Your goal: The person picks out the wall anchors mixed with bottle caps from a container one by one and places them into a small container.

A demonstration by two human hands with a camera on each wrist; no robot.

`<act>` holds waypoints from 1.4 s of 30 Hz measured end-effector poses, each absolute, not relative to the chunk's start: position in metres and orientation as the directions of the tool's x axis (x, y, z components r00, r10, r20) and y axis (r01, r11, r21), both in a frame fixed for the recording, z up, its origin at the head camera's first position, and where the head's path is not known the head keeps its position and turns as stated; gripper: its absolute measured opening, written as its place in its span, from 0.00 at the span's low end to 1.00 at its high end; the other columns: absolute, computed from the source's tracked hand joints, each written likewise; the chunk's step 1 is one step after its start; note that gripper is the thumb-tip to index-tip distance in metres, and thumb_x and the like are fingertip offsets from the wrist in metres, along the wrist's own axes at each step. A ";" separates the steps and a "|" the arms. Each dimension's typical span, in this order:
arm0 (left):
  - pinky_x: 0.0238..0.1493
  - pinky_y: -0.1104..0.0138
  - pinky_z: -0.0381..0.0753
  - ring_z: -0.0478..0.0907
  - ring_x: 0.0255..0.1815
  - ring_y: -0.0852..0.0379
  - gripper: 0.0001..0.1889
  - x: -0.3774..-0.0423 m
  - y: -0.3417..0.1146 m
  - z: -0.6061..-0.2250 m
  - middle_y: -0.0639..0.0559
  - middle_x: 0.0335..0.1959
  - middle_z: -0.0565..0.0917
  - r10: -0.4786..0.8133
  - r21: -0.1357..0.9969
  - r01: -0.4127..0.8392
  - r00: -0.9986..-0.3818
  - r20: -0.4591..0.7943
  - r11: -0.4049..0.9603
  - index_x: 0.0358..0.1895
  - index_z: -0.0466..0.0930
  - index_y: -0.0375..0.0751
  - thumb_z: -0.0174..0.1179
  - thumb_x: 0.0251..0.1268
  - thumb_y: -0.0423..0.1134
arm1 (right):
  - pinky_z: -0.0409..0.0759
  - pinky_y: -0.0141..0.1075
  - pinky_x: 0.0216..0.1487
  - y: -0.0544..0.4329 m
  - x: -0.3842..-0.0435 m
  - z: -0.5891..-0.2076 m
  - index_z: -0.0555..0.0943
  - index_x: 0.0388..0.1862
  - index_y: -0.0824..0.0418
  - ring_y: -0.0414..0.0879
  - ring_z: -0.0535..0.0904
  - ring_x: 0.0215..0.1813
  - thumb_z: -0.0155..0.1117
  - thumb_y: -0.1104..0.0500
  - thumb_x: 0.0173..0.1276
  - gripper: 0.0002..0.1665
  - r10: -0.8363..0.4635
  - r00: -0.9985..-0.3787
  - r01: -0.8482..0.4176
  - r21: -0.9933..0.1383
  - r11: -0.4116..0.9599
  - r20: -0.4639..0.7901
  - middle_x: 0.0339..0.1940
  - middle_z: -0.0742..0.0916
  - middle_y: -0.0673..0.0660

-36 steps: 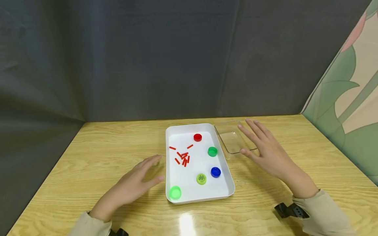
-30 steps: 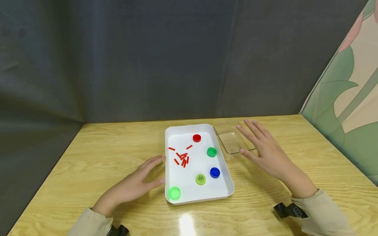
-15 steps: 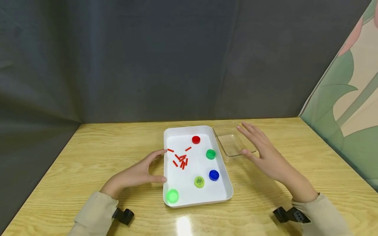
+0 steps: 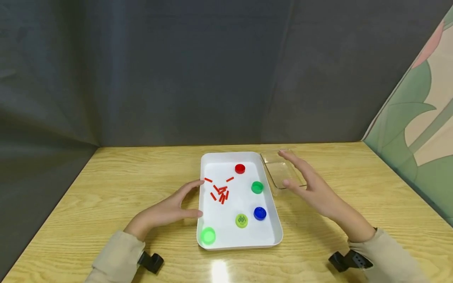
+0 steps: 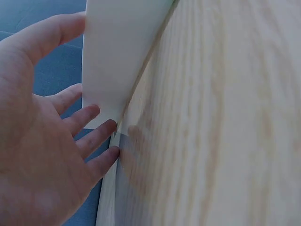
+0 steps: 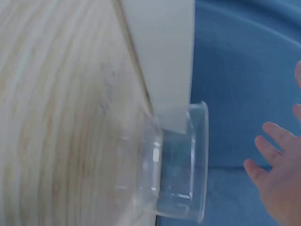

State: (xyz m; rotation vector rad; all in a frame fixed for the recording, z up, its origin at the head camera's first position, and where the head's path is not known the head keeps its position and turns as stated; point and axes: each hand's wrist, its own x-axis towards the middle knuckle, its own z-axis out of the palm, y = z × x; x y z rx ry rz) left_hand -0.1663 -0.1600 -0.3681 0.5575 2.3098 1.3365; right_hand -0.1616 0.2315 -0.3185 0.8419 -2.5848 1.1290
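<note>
A white tray (image 4: 226, 232) lies in the middle of the table. Inside are several small red sticks (image 4: 223, 190) and round caps: red (image 4: 240, 169), green (image 4: 257, 187), blue (image 4: 260, 213), yellow-green (image 4: 242, 220) and light green (image 4: 208, 236). My left hand (image 4: 166, 210) is at the tray's left side; its fingertips and thumb appear to touch the wall, as the left wrist view also shows. A clear plastic box (image 4: 281, 173) stands against the tray's right back side. My right hand (image 4: 318, 196) hovers over its right part, fingers spread and nothing held; the right wrist view shows it apart from the box.
The wooden table (image 4: 106, 188) extends to both sides of the tray. A dark cloth (image 4: 191, 78) hangs along the back and left edges. At the right stands a panel (image 4: 421, 129) with a leaf pattern. Each wrist wears a small black camera.
My left hand has moved right and forward, up to the tray's left side, its thumb and fingers wider apart. My right hand has shifted a little left over the clear box.
</note>
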 end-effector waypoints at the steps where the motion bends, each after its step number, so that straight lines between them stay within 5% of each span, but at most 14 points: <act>1: 0.72 0.38 0.45 0.39 0.79 0.45 0.45 -0.167 -0.160 -0.368 0.52 0.80 0.47 0.531 0.877 0.135 -0.834 -0.150 0.460 0.79 0.51 0.59 0.68 0.62 0.49 | 0.53 0.66 0.70 0.229 -0.163 -0.319 0.58 0.79 0.48 0.56 0.55 0.77 0.63 0.62 0.72 0.42 -0.429 -0.814 -0.578 -0.610 0.542 0.390 0.78 0.65 0.55; 9: 0.72 0.39 0.47 0.42 0.79 0.45 0.49 -0.170 -0.160 -0.371 0.49 0.80 0.49 0.524 0.865 0.134 -0.836 -0.163 0.483 0.78 0.50 0.59 0.72 0.57 0.53 | 0.63 0.49 0.71 0.204 -0.178 -0.324 0.68 0.74 0.54 0.49 0.64 0.73 0.66 0.61 0.70 0.35 -0.461 -0.776 -0.629 -0.586 0.511 0.431 0.72 0.73 0.52; 24: 0.73 0.39 0.43 0.42 0.79 0.45 0.48 -0.168 -0.155 -0.374 0.48 0.79 0.50 0.515 0.880 0.121 -0.843 -0.152 0.459 0.78 0.51 0.58 0.72 0.58 0.50 | 0.70 0.51 0.66 0.169 -0.205 -0.339 0.76 0.67 0.53 0.50 0.74 0.65 0.68 0.55 0.69 0.27 -0.589 -0.771 -0.590 -0.619 0.518 0.242 0.63 0.81 0.52; 37: 0.72 0.37 0.42 0.42 0.79 0.43 0.47 -0.169 -0.155 -0.374 0.45 0.79 0.50 0.540 0.893 0.138 -0.831 -0.131 0.429 0.78 0.50 0.54 0.71 0.60 0.49 | 0.73 0.44 0.64 0.149 -0.219 -0.343 0.83 0.57 0.54 0.44 0.75 0.62 0.71 0.55 0.67 0.20 -0.720 -0.689 -0.640 -0.537 0.549 0.083 0.56 0.83 0.45; 42: 0.72 0.36 0.41 0.43 0.79 0.41 0.48 -0.168 -0.156 -0.375 0.43 0.79 0.51 0.557 0.903 0.146 -0.822 -0.117 0.405 0.78 0.50 0.52 0.71 0.60 0.48 | 0.77 0.42 0.57 0.141 -0.226 -0.346 0.84 0.53 0.58 0.45 0.79 0.52 0.71 0.58 0.66 0.16 -0.773 -0.629 -0.687 -0.525 0.502 0.084 0.49 0.86 0.49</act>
